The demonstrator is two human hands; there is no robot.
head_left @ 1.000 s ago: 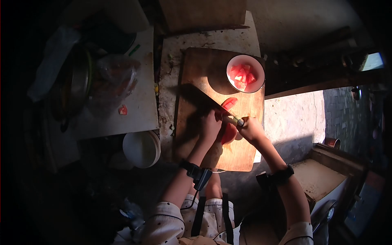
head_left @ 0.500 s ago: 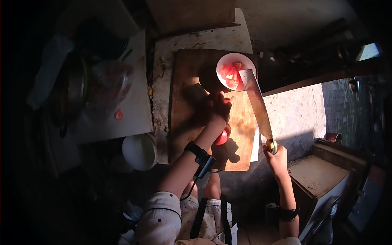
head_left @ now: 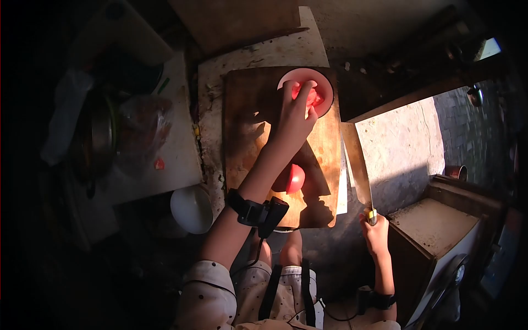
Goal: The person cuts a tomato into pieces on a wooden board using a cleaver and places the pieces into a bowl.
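My left hand [head_left: 298,113] is over the white bowl [head_left: 328,91], fingers bent down around red tomato pieces [head_left: 315,98] inside it. How firmly the fingers grip these pieces is partly hidden. The bowl stands at the far end of a wooden cutting board [head_left: 324,148]. Nearer to me on the board lies a cut tomato chunk [head_left: 295,179], apart from both hands. My right hand [head_left: 376,234] is closed around the handle of a large knife [head_left: 358,165]. Its blade points away from me, just beyond the board's right edge.
Left of the board, a pale table [head_left: 176,159] carries a clear plastic bag [head_left: 146,124] and a small red scrap [head_left: 159,164]. Below its edge is a white bucket [head_left: 191,209]. A wooden cabinet [head_left: 434,228] stands at the right, near my right hand.
My left hand has moved from the tomato on the board forward to the bowl, leaving the tomato chunk uncovered. The knife has drawn back from the bowl towards me.
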